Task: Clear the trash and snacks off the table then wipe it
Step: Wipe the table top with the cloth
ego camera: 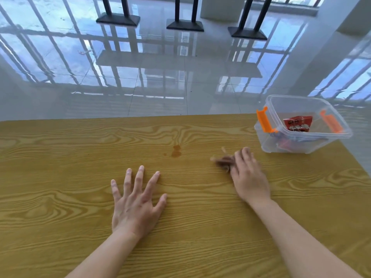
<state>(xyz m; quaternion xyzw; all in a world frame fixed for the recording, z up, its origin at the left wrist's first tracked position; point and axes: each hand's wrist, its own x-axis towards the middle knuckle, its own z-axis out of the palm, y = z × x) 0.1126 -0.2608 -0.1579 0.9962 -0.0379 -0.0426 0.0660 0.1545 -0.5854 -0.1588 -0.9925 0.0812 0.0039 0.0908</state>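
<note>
My right hand (248, 175) is closed on a small brown snack wrapper (222, 160), blurred by motion, just above the wooden table (80, 149). My left hand (136, 199) rests flat on the table with its fingers spread, holding nothing. A brownish spill stain (176, 151) marks the wood between and beyond the two hands. At the table's far right corner stands a clear plastic box (269, 142) with orange latches; inside it lies a red snack packet (298, 123) with other wrappers beneath.
The table's far edge runs across the middle of the view, its right edge slants down past the box. Beyond lies glossy tiled floor (160, 77) with black table bases (118, 19) at the back.
</note>
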